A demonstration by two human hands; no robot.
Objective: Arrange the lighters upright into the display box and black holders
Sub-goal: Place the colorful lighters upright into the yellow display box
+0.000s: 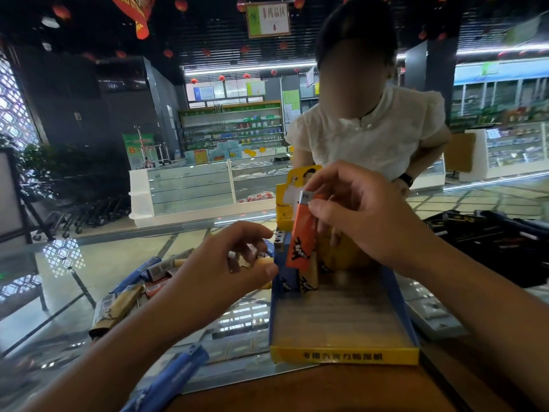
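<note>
- Glass counter (pixel 74 281) fills the left of the view and mirrors the ceiling lights; a wooden strip runs along its near edge.
- A loose heap of lighters (pixel 133 289) lies flat on the glass at the left: blue, tan and reddish ones, pointing different ways.
- A single blue lighter (pixel 166 379) lies apart from the heap, near the bottom edge, slanted and blurred.
- The left hand (pixel 225 260) hovers between the heap and the box, fingers curled inward. It seems to pinch a small lighter or two between thumb and fingertips, though blur makes the count unclear.
- The box (pixel 344 356) stands on the counter in the middle, with blue side walls, a yellow front lip printed with black characters, and a tall yellow back card.
- A few lighters stand upright at the far left of the box floor, among them a blue one (pixel 286 281) and a tan one (pixel 309 282) just beside it. The near part of the floor is bare wood-tone card.
- An orange lighter (pixel 301 236) with a silver cap hangs upright above those standing ones, its base just over the tan one.
- The right hand (pixel 359 215) holds the orange lighter near its cap, thumb and forefinger closed on it, other fingers loosely bent.
- Black holders (pixel 490 236) lie on the counter at the far right, well apart from the box.
- A person in a white top (pixel 368 138) stands behind the counter, beyond the box.
</note>
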